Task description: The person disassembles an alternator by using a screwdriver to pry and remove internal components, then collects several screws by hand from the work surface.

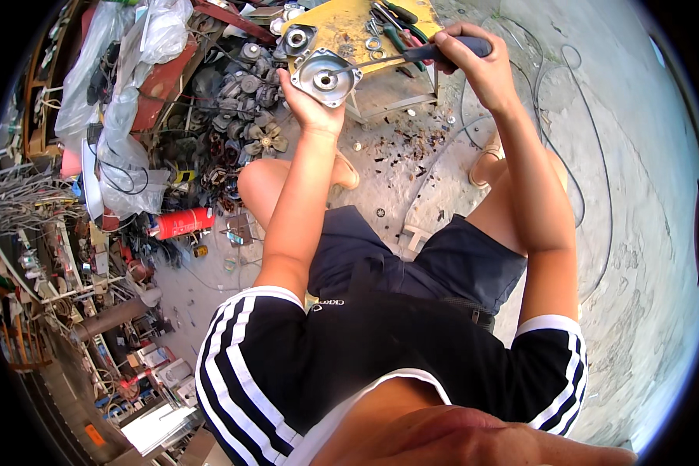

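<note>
Sketchy imo — with that silvery squarish metal housing [324, 90] at twelve o'clock only held in a half-curled left hand [314, 110], the dark-handled metal screwdriver [417, 54] in the tightly wrapped right hand [478, 66] could skid into it.

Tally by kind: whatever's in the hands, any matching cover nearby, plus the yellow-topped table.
Squarish silver metal covers: 2 (one in the left hand, one at the table's left edge)
Dark-handled, long-shafted screwdriver, in the right hand: 1
Yellow-topped table: 1
Total: 4
</note>
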A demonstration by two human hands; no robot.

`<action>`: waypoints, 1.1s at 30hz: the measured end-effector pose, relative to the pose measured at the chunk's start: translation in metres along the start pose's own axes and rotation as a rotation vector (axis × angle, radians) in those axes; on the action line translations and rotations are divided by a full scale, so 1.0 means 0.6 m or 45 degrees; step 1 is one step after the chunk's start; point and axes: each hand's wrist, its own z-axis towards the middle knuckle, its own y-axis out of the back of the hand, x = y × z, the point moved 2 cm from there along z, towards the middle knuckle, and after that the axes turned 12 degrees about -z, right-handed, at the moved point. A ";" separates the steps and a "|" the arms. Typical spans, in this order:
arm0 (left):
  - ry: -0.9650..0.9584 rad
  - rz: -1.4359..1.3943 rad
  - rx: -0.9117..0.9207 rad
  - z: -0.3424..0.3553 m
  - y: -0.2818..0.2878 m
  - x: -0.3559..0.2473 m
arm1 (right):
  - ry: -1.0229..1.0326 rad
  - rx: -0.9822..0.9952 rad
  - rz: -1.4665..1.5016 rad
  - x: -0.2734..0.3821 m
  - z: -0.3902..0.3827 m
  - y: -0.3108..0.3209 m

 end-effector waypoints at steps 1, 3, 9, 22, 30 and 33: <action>-0.070 0.029 0.002 0.000 -0.005 -0.002 | -0.027 -0.007 -0.001 0.003 -0.001 -0.002; -0.208 0.089 0.003 -0.003 -0.020 0.001 | -0.085 -0.021 -0.002 0.005 -0.004 -0.007; -0.558 0.279 -0.065 -0.012 -0.034 0.005 | -0.197 -0.093 0.047 -0.002 -0.007 -0.024; -0.526 0.251 -0.089 -0.020 -0.038 0.003 | -0.074 -0.124 -0.011 0.004 -0.009 -0.028; -0.574 0.355 -0.049 -0.018 -0.029 -0.004 | -0.159 -0.117 -0.030 0.013 -0.010 -0.031; -0.585 0.380 -0.066 -0.020 -0.030 0.001 | -0.150 -0.132 0.004 0.011 -0.008 -0.030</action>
